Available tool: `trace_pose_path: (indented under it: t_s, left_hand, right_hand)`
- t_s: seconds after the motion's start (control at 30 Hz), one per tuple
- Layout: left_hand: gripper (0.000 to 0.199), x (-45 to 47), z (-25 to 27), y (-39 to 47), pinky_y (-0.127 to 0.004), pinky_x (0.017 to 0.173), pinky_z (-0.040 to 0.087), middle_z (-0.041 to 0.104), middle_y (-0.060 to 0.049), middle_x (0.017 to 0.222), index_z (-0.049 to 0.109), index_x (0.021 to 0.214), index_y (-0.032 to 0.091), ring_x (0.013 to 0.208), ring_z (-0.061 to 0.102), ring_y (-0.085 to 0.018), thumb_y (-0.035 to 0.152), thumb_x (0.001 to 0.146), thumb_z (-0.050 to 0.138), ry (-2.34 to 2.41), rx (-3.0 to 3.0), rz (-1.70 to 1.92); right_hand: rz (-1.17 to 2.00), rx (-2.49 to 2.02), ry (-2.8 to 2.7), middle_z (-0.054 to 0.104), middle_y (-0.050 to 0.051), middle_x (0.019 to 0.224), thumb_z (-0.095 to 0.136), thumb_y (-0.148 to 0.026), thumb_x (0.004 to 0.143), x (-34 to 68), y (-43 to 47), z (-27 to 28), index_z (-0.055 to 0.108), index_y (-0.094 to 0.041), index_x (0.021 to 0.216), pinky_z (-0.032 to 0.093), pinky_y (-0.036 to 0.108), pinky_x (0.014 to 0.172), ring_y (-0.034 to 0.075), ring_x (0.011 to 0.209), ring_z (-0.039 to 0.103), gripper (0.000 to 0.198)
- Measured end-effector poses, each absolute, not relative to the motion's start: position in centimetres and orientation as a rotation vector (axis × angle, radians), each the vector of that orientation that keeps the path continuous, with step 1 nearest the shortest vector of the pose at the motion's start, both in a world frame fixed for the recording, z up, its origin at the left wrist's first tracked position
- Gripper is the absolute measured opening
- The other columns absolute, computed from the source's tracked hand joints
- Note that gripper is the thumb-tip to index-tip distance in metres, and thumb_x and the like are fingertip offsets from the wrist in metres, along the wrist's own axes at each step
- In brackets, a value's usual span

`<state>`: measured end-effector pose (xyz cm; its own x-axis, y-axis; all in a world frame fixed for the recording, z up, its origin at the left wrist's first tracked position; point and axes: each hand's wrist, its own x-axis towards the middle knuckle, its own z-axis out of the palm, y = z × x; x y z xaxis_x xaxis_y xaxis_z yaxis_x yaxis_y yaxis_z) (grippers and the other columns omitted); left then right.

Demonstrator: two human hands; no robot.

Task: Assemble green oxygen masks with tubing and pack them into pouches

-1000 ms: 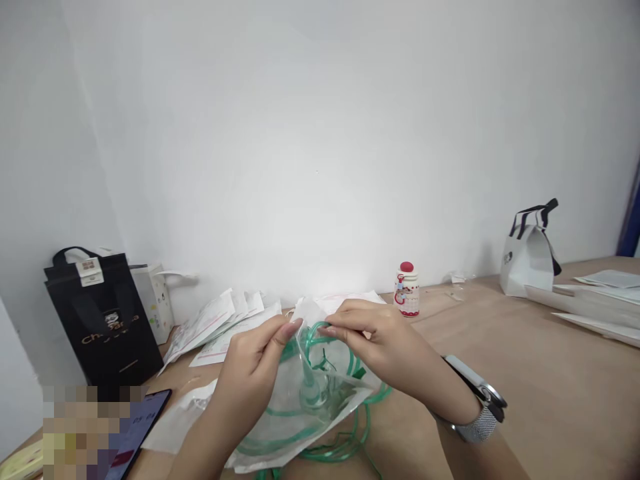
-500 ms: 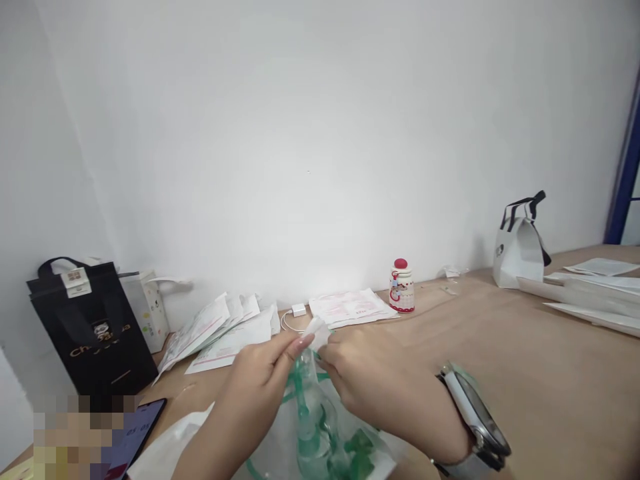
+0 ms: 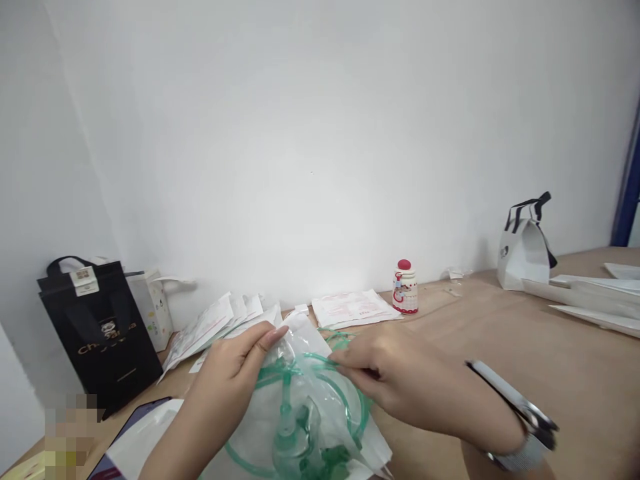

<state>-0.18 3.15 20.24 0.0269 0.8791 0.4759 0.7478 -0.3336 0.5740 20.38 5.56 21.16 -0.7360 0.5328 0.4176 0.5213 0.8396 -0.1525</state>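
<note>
My left hand [image 3: 243, 367] is closed, thumb and finger pinching the top edge of a torn-open pouch [image 3: 300, 333] of white paper and clear film. In the pouch lies a clear green nebulizer mask [image 3: 295, 443] with a small cup and coiled green tubing [image 3: 345, 393]. To the right, my right hand [image 3: 375, 360] pinches a length of the green tubing at the pouch's open end. A loop of tubing sticks out past those fingers. The lower part of the mask is cut off by the frame's bottom edge.
Several sealed pouches [image 3: 210, 327] lean at the back left beside a black paper bag [image 3: 100, 333]. A phone [image 3: 130, 427] lies left of my forearm. Behind stand a white-and-red bottle [image 3: 405, 290] and a white bag [image 3: 523, 257]; flat packets [image 3: 595, 297] lie far right.
The hands have moved apart and the pouch top has opened between them. My right hand has shifted right and now holds green tubing, with a loop outside the pouch.
</note>
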Motion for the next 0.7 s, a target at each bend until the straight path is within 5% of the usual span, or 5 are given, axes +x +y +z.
trace_pose_path:
  t_s: [0.17,0.3,0.43,0.57,0.7]
  left_hand:
    - [0.031,1.5,19.7,3.1,-0.023,0.055,0.034,0.057,0.003,0.058,0.057,0.066,0.025,0.056,0.049,-0.016,0.036,0.085,0.034,1.611,2.215,1.039]
    - [0.031,2.1,19.5,3.1,-0.023,0.054,0.035,0.061,0.002,0.060,0.060,0.066,0.025,0.057,0.051,-0.017,0.030,0.084,0.035,1.503,2.238,1.022]
    - [0.033,1.5,19.7,3.1,-0.023,0.054,0.034,0.057,0.002,0.061,0.056,0.065,0.023,0.060,0.049,-0.016,0.037,0.085,0.033,1.523,2.162,1.089]
    - [0.033,1.2,19.7,3.0,-0.023,0.054,0.030,0.048,0.004,0.058,0.049,0.065,0.023,0.056,0.042,-0.014,0.042,0.085,0.031,1.658,2.175,1.066]
    - [0.032,1.4,19.6,2.9,-0.023,0.052,0.028,0.040,0.005,0.054,0.042,0.062,0.023,0.053,0.037,-0.014,0.040,0.086,0.030,1.687,2.213,1.055]
  right_hand:
    - [-0.248,-1.108,-2.566,0.052,0.001,0.048,0.048,-0.010,0.072,20.0,4.3,20.5,0.050,-0.014,0.050,0.016,0.024,0.042,0.008,0.041,0.032,0.023]
    - [0.126,-0.908,-2.532,0.050,-0.001,0.048,0.049,-0.024,0.081,18.9,5.1,21.0,0.058,-0.015,0.058,0.023,0.022,0.043,0.008,0.043,0.037,0.026]
    - [0.569,-0.634,-2.447,0.049,-0.003,0.051,0.042,-0.026,0.087,18.7,6.7,21.3,0.060,-0.016,0.065,0.035,0.018,0.051,0.008,0.049,0.045,0.031]
    - [0.477,-0.724,-2.535,0.039,-0.005,0.046,0.051,-0.021,0.081,19.0,7.3,20.8,0.058,-0.015,0.051,0.030,0.019,0.047,0.008,0.046,0.034,0.030]
    - [0.541,-0.737,-2.533,0.039,-0.006,0.043,0.052,-0.022,0.080,18.4,7.7,20.6,0.066,-0.015,0.060,0.028,0.019,0.045,0.007,0.043,0.032,0.025]
